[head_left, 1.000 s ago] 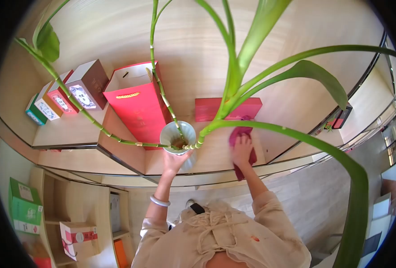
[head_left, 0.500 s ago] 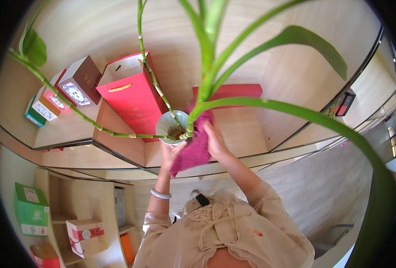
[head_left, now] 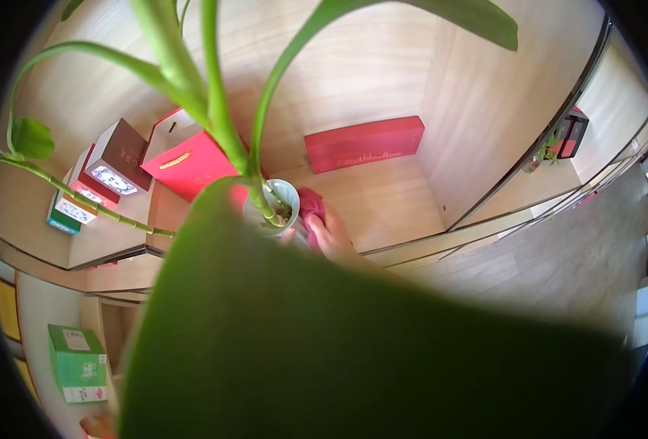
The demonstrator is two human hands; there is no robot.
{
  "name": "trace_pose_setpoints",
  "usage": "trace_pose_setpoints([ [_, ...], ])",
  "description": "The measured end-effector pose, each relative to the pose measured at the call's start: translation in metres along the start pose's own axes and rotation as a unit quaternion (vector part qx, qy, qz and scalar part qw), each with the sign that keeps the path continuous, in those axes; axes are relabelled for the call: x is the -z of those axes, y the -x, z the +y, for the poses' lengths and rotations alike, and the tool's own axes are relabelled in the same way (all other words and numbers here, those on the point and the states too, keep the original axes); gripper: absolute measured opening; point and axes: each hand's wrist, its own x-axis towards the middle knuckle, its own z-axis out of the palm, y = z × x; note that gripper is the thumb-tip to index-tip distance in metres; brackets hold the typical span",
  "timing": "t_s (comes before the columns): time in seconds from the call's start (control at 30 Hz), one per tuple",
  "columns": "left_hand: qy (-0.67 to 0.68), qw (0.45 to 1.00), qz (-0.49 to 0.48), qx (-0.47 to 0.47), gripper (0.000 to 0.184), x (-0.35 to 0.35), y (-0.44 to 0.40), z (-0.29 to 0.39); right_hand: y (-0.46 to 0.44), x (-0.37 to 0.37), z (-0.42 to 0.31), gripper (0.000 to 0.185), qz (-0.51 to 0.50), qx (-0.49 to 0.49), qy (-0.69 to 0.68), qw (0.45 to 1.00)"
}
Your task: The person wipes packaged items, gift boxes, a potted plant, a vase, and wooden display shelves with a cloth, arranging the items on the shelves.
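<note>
A pale vase holds bamboo stalks, which lean up toward the camera. At its near side a fingertip of my left hand shows, closed against the vase; a large blurred leaf hides the rest of that hand and arm. My right hand grips a magenta cloth and presses it to the vase's right side. The vase's lower part is hidden.
Behind the vase stands a red gift bag. A flat red box leans on the shelf's back wall. Several small boxes line the left shelf. Below left is a green box; a small plant sits far right.
The view has shifted, and the leaf now covers my left arm and body. My right hand and the cloth have moved up along the vase's side, and the cloth looks more bunched.
</note>
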Motion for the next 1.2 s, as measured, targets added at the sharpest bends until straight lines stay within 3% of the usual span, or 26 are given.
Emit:
trace_pose_setpoints([
  [0.03,-0.010,1.000,-0.006,-0.006,0.065,0.001,0.002,0.000,0.000,-0.014,-0.009,0.037,0.048,0.037,-0.010,0.998],
  [0.1,-0.054,0.998,-0.028,-0.012,0.067,0.009,0.001,-0.011,0.006,-0.036,-0.012,0.047,0.103,0.070,-0.074,0.989],
  [0.13,-0.023,0.999,-0.022,-0.002,0.067,0.006,0.002,-0.006,0.010,-0.034,0.001,0.055,0.072,0.112,0.023,0.991],
  [0.17,0.009,1.000,-0.016,0.007,0.069,0.003,0.002,-0.002,0.016,-0.029,0.013,0.055,0.072,0.112,0.022,0.991],
  [0.23,-0.001,1.000,-0.002,-0.011,0.070,0.003,0.002,-0.007,0.034,-0.011,0.039,0.052,0.054,0.164,0.216,0.961],
  [0.27,0.002,1.000,-0.002,-0.001,0.071,0.004,0.002,-0.009,0.049,0.004,0.055,0.050,-0.015,0.079,0.279,0.957],
  [0.3,0.004,1.000,-0.002,0.010,0.072,0.006,0.003,-0.010,0.057,0.014,0.054,0.050,-0.015,0.078,0.279,0.957],
  [0.37,0.003,1.000,-0.004,0.023,0.072,0.006,0.004,-0.009,0.066,0.027,0.045,0.049,-0.077,0.094,0.445,0.887],
  [0.47,-0.009,1.000,-0.009,0.005,0.070,0.002,0.002,-0.003,0.050,0.014,0.023,0.052,-0.027,0.115,0.350,0.929],
  [0.57,-0.072,0.997,-0.014,-0.015,0.059,0.001,-0.001,-0.005,0.030,-0.019,-0.022,0.055,0.030,0.171,0.323,0.930],
  [0.6,-0.126,0.992,-0.017,-0.009,0.052,0.000,-0.002,-0.006,0.029,-0.024,-0.019,0.057,0.035,0.124,0.281,0.951],
  [0.7,-0.124,0.990,0.050,-0.046,0.046,-0.021,-0.002,0.009,0.034,-0.011,0.033,0.061,0.005,0.173,0.348,0.921],
  [0.77,-0.080,0.993,0.065,-0.062,0.047,-0.024,-0.002,0.007,0.052,0.013,0.041,0.060,-0.043,0.133,0.382,0.914],
  [0.83,-0.061,0.993,0.081,-0.067,0.049,-0.025,-0.002,0.006,0.062,0.028,0.036,0.057,-0.106,0.116,0.488,0.858],
  [0.97,-0.129,0.989,0.065,-0.015,0.063,-0.031,0.003,0.012,0.055,0.019,0.023,0.056,-0.076,0.139,0.420,0.893],
  [1.03,-0.012,0.992,0.124,0.016,0.070,-0.045,0.003,0.022,0.043,0.005,0.005,0.058,-0.067,0.135,0.399,0.904],
  [1.1,-0.003,0.995,0.101,0.008,0.072,-0.047,-0.003,0.025,0.036,0.000,0.022,0.058,0.005,0.160,0.328,0.931],
  [1.2,-0.050,0.993,0.103,0.005,0.072,-0.050,-0.003,0.029,0.050,0.012,0.066,0.058,-0.026,0.178,0.374,0.910],
])
